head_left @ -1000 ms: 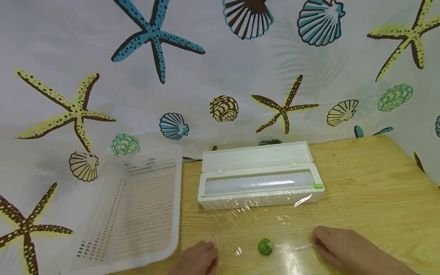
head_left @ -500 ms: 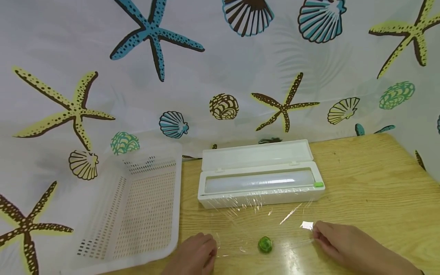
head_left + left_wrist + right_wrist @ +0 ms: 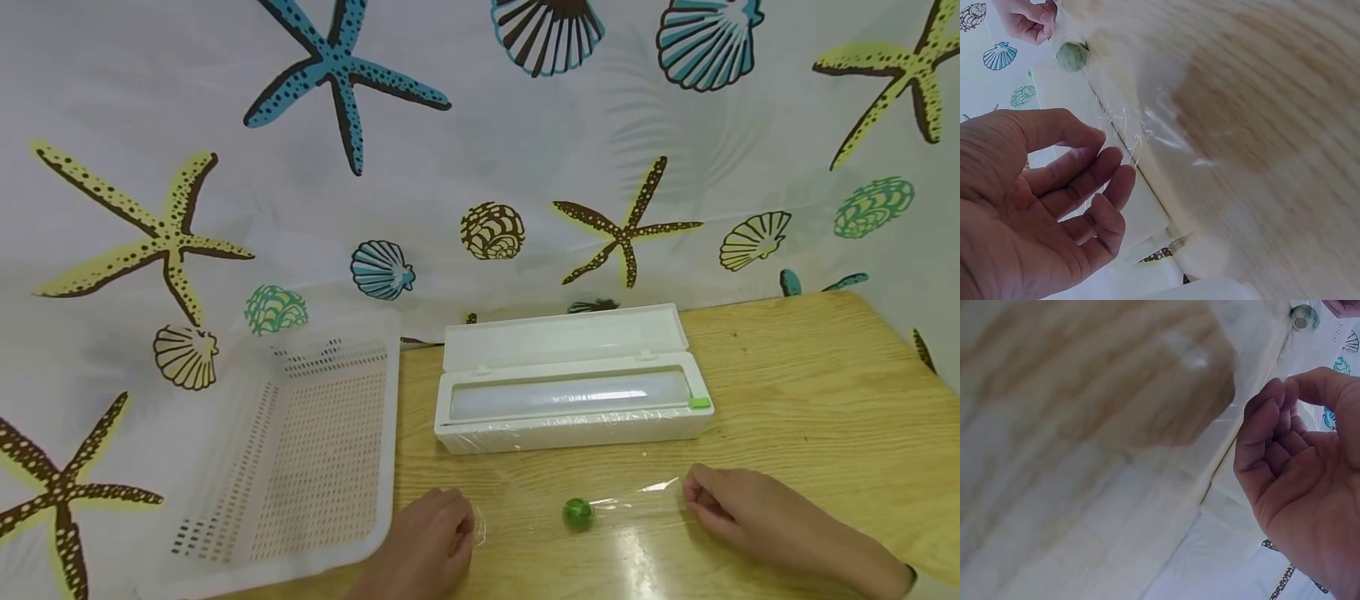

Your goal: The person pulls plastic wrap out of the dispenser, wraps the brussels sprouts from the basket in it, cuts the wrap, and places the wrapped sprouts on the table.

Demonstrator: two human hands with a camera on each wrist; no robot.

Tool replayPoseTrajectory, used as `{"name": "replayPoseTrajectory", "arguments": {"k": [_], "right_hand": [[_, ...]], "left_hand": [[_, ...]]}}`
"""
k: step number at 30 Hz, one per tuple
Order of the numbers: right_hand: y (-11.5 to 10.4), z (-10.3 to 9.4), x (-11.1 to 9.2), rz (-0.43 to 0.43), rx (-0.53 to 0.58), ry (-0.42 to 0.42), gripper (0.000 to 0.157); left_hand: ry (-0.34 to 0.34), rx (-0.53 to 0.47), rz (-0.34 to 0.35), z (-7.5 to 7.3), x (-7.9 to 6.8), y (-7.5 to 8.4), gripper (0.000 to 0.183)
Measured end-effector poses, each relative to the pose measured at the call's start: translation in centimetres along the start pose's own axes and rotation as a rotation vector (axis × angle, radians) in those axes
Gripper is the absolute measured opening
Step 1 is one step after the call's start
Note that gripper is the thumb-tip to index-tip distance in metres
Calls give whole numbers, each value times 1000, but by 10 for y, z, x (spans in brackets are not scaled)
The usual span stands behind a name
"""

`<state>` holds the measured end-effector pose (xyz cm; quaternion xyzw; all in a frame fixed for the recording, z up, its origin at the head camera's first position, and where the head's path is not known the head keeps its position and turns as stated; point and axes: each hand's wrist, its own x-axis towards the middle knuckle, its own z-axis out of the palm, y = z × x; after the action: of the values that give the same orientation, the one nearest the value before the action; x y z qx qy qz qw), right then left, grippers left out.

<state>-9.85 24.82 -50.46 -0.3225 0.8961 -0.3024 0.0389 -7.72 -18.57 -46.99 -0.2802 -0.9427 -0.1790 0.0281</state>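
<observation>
A sheet of clear plastic wrap (image 3: 630, 504) stretches from the white dispenser box (image 3: 573, 434) toward me. Its near left corner is pinched between the thumb and fingertips of my left hand (image 3: 423, 537). On the opposite side, my right hand (image 3: 742, 517) pinches the other corner. A small green Brussels sprout (image 3: 578, 514) sits midway between the hands, overlapped by the wrap in the head view. Thumb and bent fingers meet at the film's edge (image 3: 1138, 140) in the left wrist view. The box's lid stands open, showing the wrap roll (image 3: 570, 396) inside.
To the left is a white perforated plastic basket (image 3: 386, 467). A green slider (image 3: 699, 402) marks the box's right end. Behind the wooden table (image 3: 810, 400) hangs a white cloth (image 3: 525, 142) printed with starfish and shells.
Both hands have moved a little forward toward the box with the wrap's edge. The sprout has shifted the same way, and the glints on the film have moved. The box stays put.
</observation>
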Motion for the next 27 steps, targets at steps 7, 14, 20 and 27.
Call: {"name": "replayPoseTrajectory", "arguments": {"k": [7,14,20,27], "right_hand": [[-4,-7,9,127,74,-40,14],[-6,-3,17,145,41,10,12],[-6,-2,24,173,26,13,11],[-4,2,29,188,-53,27,11]], "left_hand": [[5,10,-84,3,4,3,27],[4,13,-170,11,10,1,29],[28,36,-210,17,14,0,29],[64,66,-219,21,17,-1,28]]}}
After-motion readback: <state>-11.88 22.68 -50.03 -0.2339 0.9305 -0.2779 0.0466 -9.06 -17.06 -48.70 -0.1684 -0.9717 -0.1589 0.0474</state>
